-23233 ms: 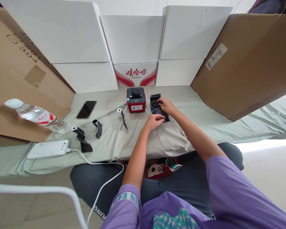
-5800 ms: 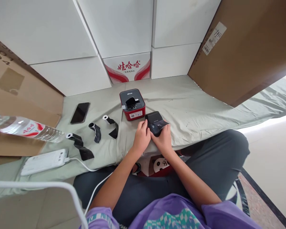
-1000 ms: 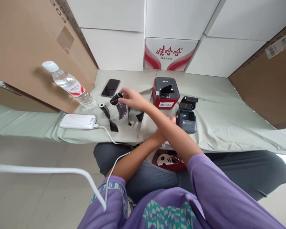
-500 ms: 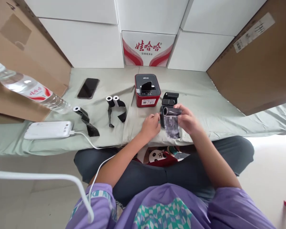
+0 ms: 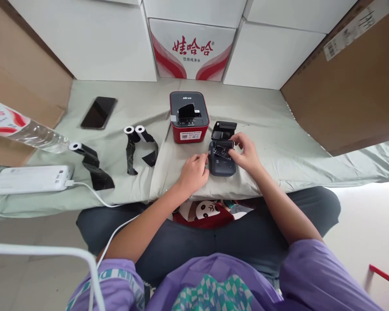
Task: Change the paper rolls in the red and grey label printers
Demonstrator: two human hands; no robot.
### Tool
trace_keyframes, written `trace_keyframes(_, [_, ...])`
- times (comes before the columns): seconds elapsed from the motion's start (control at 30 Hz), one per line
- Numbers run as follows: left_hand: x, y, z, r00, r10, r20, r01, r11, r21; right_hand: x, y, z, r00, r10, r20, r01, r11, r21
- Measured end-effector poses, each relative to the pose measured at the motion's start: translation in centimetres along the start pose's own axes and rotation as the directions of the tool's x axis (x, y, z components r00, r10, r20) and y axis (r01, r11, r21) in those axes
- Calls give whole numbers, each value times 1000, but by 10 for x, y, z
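A small black portable printer point(image 5: 223, 167) lies on the cloth with its lid point(image 5: 224, 128) raised. My left hand point(image 5: 194, 173) rests with curled fingers against the printer's left side, closed on its edge. At the opening, the fingers and thumb of my right hand point(image 5: 245, 154) pinch a black paper roll point(image 5: 222, 144). The roll sits at the printer's compartment, its dark loose end point(image 5: 222, 153) hanging over the front part. Whether the roll is fully seated cannot be made out. Just behind stands a red and black printer point(image 5: 189, 119) with a black strip point(image 5: 186, 111) sticking up from its slot.
Left of the printers lie several partly unwound black rolls point(image 5: 90, 156), a phone point(image 5: 99, 112) and a white power bank point(image 5: 30, 179) with a cable point(image 5: 94, 190). A water bottle point(image 5: 22, 125) leans at far left. White boxes point(image 5: 194, 52) and brown cartons point(image 5: 340, 90) border the cloth-covered surface.
My right hand has lowered the black roll from above the portable printer to its open compartment. The loose end no longer hangs past the printer's front. The view has shifted right.
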State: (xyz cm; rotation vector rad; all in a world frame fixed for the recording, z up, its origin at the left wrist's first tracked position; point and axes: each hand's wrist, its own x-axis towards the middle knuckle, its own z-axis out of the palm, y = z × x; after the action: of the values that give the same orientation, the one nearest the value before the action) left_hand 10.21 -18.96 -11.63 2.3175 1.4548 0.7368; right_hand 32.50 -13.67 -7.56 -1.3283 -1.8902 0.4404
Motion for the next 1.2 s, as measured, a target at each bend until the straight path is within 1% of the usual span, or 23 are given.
trace_keyframes(0.13, [0,-1,0,1000,7,-10,-7,1000,-6,-4,5,7,999,-26,-38,22,995,-100])
trace_keyframes(0.23, [0,-1,0,1000,12,-11,-12,1000,-21,-5,2,11,998,-43,-36,35,982,-183])
trace_keyframes(0.3, [0,-1,0,1000,9,-3,-9,1000,-26,-5,-1,10,998,-43,-44,34,981,-189])
trace_keyframes(0.4, [0,-1,-1,1000,-2,8,3,999,-33,-4,-6,5,996,-74,-50,67,989,-133])
trace_keyframes(0.47, [0,0,-2,1000,-7,8,7,999,-36,-3,-7,0,994,-110,-19,108,990,-90])
trace_keyframes(0.57, [0,0,-2,1000,-6,10,6,999,-37,-3,-7,-4,986,-147,75,151,987,-57])
trace_keyframes(0.63, [0,0,-2,1000,-5,11,6,999,-36,-4,-6,-6,981,-146,128,153,987,-41])
trace_keyframes(0.7, [0,0,-2,1000,-7,11,7,999,-36,-5,-4,-7,978,-135,157,139,990,-18])
trace_keyframes(0.77, [0,0,-2,1000,-10,10,10,999,-38,-5,-3,-9,988,-108,109,110,994,-7])
trace_keyframes(0.83, [0,0,-2,1000,-7,7,7,999,-41,-3,-1,-9,997,-71,-21,71,997,-19])
trace_keyframes(0.9, [0,0,-2,1000,0,3,0,999,-45,1,1,-8,990,-40,-132,36,999,-33])
trace_keyframes(0.93, [0,0,-2,1000,3,2,-3,999,-47,3,3,-7,989,-25,-147,22,999,-25])
trace_keyframes(1.03, [0,0,-2,1000,-5,3,5,999,-42,6,5,-2,991,25,-130,-16,998,65])
trace_keyframes(1.1, [0,0,-2,1000,-13,8,13,999,-34,5,4,-2,987,37,-157,-18,992,125])
trace_keyframes(1.17, [0,0,-2,1000,-14,11,15,999,-30,3,3,-6,989,-9,-151,29,991,133])
trace_keyframes(1.2, [0,0,-2,1000,-12,13,13,999,-31,3,3,-9,992,-50,-112,63,991,118])
